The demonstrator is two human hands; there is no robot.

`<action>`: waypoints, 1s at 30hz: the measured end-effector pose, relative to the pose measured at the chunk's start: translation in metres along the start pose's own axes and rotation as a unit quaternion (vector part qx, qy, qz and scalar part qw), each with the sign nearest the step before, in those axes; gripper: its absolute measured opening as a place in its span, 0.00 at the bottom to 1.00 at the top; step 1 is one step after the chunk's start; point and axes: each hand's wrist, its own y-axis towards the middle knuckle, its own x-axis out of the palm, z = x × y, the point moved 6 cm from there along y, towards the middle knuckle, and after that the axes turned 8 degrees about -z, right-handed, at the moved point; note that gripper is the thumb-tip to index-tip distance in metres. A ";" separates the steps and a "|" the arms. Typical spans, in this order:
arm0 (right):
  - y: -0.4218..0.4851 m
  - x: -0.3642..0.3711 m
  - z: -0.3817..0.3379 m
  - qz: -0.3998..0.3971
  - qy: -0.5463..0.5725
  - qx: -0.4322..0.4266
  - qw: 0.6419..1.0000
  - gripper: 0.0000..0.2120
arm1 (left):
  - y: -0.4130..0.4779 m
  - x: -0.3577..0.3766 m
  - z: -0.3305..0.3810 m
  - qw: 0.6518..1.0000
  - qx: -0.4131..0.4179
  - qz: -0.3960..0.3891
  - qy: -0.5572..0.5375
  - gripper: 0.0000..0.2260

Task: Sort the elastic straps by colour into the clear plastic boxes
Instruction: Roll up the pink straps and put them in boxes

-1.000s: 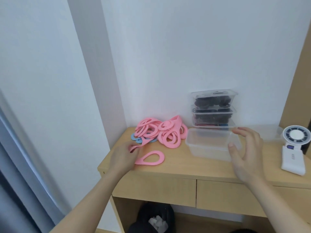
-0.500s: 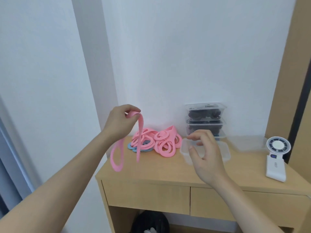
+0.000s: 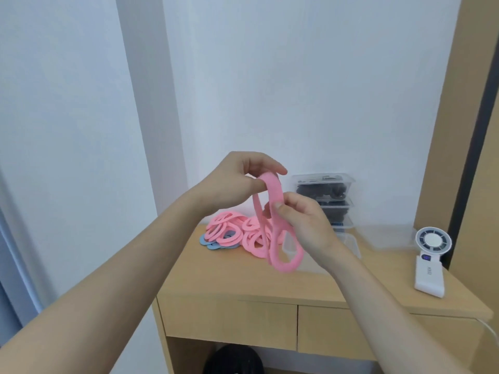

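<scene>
A long pink elastic strap [image 3: 275, 201] hangs in the air above the desk, folded over at the top. My left hand [image 3: 235, 182] pinches its upper bend. My right hand [image 3: 305, 222] grips the strap lower down, where its looped end [image 3: 287, 255] dangles. Behind them a pile of pink straps [image 3: 235, 233] lies on the desk, with a few blue straps [image 3: 209, 242] under its left edge. An open clear plastic box [image 3: 351, 245] stands right of the pile, partly hidden by my right hand.
Two lidded clear boxes [image 3: 324, 195] holding dark straps are stacked against the wall. Another clear container [image 3: 388, 236] sits beside them. A small white fan [image 3: 432, 261] stands at the desk's right end. The wooden desk [image 3: 243, 282] has two drawers; a dark bin [image 3: 232, 360] sits below.
My left hand lifted the pink strap off the desk and carried it right. My right hand left the open box and took hold of the strap's lower part.
</scene>
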 end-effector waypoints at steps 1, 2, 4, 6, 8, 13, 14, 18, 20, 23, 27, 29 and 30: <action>-0.001 -0.004 0.000 0.011 -0.003 -0.002 1.000 0.09 | 0.003 0.002 0.000 1.000 0.002 0.009 -0.009 0.14; -0.002 -0.008 -0.001 0.024 -0.011 -0.006 1.000 0.09 | 0.006 0.003 -0.001 1.000 0.001 0.023 -0.016 0.12; -0.003 -0.014 0.000 0.028 -0.001 -0.007 1.000 0.08 | 0.010 0.006 -0.002 0.998 -0.009 0.061 -0.014 0.09; -0.005 -0.015 0.001 0.007 0.071 0.009 0.997 0.08 | 0.012 0.009 -0.004 0.995 -0.018 0.094 -0.008 0.03; -0.006 -0.015 0.001 -0.013 0.126 0.015 0.992 0.11 | 0.012 0.013 -0.006 0.995 -0.022 0.100 -0.017 0.03; -0.006 -0.018 0.004 0.014 0.144 0.005 0.989 0.08 | 0.011 0.019 -0.015 0.998 -0.046 0.042 -0.031 0.05; -0.006 -0.020 0.007 0.025 0.146 0.006 0.989 0.08 | 0.009 0.021 -0.018 0.998 -0.049 0.025 -0.044 0.04; -0.005 -0.032 0.021 0.064 0.130 0.009 0.989 0.08 | 0.007 0.025 -0.040 0.993 -0.070 -0.004 -0.090 0.05; -0.005 -0.036 0.028 0.072 0.117 0.015 0.990 0.09 | 0.010 0.028 -0.057 0.991 -0.089 -0.005 -0.101 0.05; -0.006 -0.043 0.038 0.082 0.119 0.027 0.989 0.10 | 0.014 0.031 -0.099 0.988 -0.134 0.021 -0.072 0.05; -0.009 -0.051 0.048 0.083 0.140 0.027 0.986 0.10 | 0.016 0.039 -0.178 0.977 -0.198 0.069 0.032 0.09; -0.009 -0.054 0.053 0.081 0.159 0.028 0.984 0.10 | 0.019 0.047 -0.211 0.968 -0.208 0.071 0.122 0.09; -0.009 -0.055 0.054 0.079 0.170 0.029 0.982 0.10 | 0.022 0.053 -0.224 0.964 -0.207 0.064 0.155 0.10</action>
